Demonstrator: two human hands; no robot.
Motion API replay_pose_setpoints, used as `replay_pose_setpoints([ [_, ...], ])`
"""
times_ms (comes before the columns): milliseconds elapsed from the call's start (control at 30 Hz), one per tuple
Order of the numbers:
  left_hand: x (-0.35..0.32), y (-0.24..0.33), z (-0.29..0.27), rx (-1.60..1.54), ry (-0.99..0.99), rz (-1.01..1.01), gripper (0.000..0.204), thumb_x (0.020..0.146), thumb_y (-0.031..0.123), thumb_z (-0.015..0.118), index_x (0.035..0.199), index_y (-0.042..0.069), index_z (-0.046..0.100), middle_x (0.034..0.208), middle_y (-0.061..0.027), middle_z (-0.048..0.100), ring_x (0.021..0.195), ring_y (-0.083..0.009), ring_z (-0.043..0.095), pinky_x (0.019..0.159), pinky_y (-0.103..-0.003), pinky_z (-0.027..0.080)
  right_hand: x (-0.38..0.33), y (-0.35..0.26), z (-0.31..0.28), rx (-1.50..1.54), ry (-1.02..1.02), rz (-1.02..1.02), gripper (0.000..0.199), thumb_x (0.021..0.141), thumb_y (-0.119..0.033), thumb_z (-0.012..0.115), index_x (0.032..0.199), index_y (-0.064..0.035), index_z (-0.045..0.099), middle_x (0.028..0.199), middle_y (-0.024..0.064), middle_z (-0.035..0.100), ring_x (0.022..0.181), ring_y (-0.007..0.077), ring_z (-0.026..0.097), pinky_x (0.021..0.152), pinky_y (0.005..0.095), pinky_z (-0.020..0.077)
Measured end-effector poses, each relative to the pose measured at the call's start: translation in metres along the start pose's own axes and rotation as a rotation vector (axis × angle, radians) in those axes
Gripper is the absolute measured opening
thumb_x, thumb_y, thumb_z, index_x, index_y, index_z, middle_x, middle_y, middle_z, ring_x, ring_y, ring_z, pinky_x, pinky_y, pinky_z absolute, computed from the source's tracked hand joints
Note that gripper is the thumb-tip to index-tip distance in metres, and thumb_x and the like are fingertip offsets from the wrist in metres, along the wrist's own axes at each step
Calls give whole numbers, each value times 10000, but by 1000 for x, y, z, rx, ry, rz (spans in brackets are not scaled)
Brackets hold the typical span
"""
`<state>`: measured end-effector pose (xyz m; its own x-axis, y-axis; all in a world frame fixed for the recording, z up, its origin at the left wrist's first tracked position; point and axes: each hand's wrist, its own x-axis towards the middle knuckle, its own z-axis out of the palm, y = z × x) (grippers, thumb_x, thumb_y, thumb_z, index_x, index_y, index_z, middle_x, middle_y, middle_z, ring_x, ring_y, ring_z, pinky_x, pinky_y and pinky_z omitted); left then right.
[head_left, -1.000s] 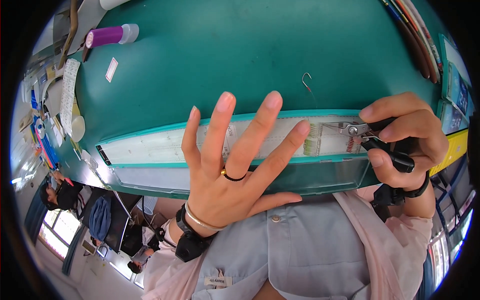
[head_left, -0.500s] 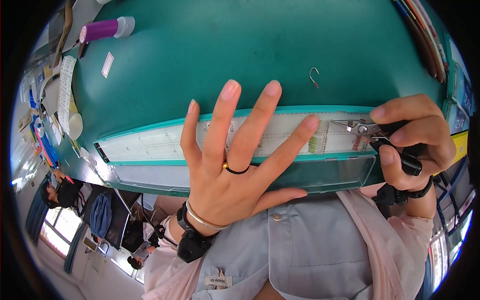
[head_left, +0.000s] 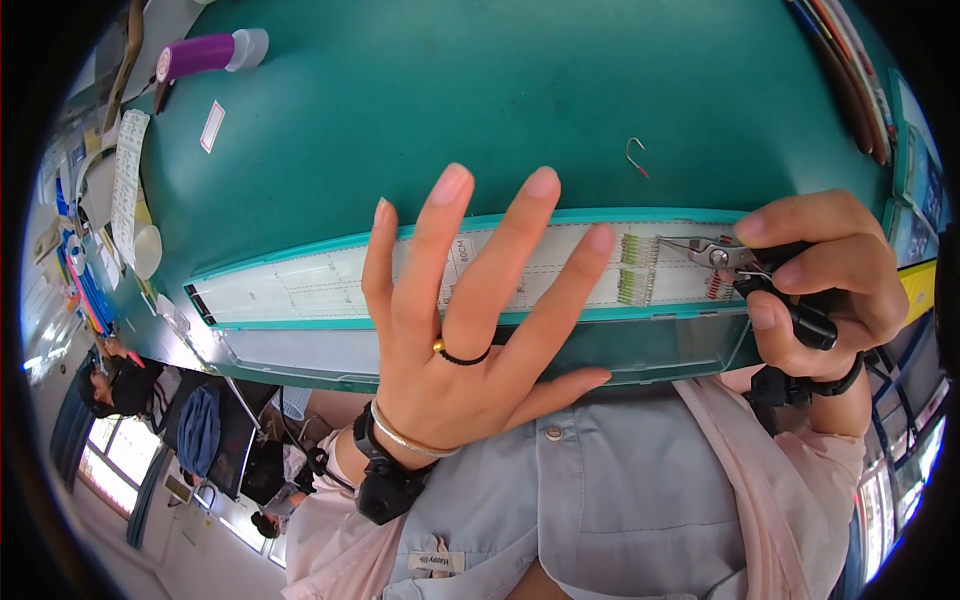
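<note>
A long, shallow teal case [head_left: 600, 214] lies across the table with its clear lid [head_left: 690, 338] folded toward me. My left hand [head_left: 450, 330] spreads open over its middle, fingers apart, holding nothing. My right hand [head_left: 835, 260] grips small pliers [head_left: 718, 258] with silver jaws and black handles. Their tips reach the upper end of a row of fish hooks with green-wrapped shanks [head_left: 636, 270] in the case; contact is unclear. Behind the pliers sits a second row with red-wrapped shanks [head_left: 718, 288], partly hidden. A loose fish hook [head_left: 637, 156] with a red end rests beyond the case.
At the far left stand a purple bottle with a pale cap [head_left: 205, 57] and a small red-bordered label [head_left: 212, 126]. Papers and pens crowd the left edge. Long thin rods [head_left: 850, 80] line the far right, above a yellow object [head_left: 918, 298]. People sit in the background.
My left index finger has drawn back left, uncovering more of the green hooks. The pliers have shifted slightly left with my right hand.
</note>
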<state>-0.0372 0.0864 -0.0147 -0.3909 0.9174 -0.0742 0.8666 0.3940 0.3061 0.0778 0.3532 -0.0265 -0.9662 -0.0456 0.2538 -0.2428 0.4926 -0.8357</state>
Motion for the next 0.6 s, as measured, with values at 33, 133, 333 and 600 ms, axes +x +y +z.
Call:
replay_pose_setpoints([
  [33,-1,0,0,-9,20,3,720,788,672,686,1322,190,710,1523,-162,475,1432,-483,298,1166,-611,286,0,1,1,20,14,2,237,821,-82,758,941,-15,565,1008,253,696,845,251,674,705,316,553],
  [133,-1,0,1,2,46,19,721,800,661,685,1311,153,713,1511,-164,488,1426,-483,310,1162,-599,307,0,0,0,37,33,11,243,819,-81,761,941,-15,562,1004,261,691,850,255,672,709,319,554],
  [333,-1,1,2,24,28,20,710,807,661,678,1320,170,708,1502,-158,508,1417,-458,347,1139,-639,315,-2,0,0,19,28,8,250,824,-89,766,946,-15,560,1005,267,690,853,254,672,699,314,554],
  [600,3,3,0,5,-37,-17,711,763,686,691,1337,266,699,1521,-139,498,1427,-416,367,1130,-639,277,-1,1,-1,15,26,-6,272,828,-117,785,948,-16,562,1010,275,694,841,258,682,702,318,566],
])
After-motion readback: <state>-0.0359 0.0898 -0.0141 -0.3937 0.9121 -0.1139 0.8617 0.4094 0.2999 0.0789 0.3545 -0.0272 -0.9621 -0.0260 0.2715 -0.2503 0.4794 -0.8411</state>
